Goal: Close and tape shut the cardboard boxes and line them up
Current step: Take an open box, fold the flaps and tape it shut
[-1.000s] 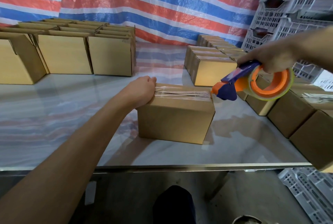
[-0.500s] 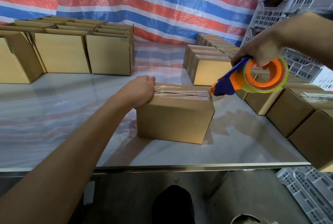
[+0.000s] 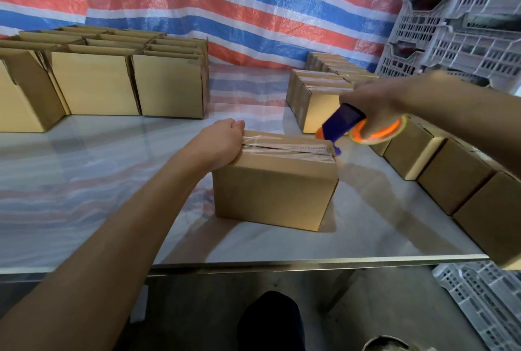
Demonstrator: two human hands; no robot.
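Now left hand [image 3: 222, 142] holds glossy-taped cardboard box [image 3: 276, 195]; right hand [image 3: 366, 96] grips plastic dispenser [image 3: 341, 125].

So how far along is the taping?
Done: taped boxes lined up on the right. In hand: the middle box has tape along its top seam; the left hand grips its end, and the right hand holds the tape dispenser at the other edge. To do: open boxes, back left.
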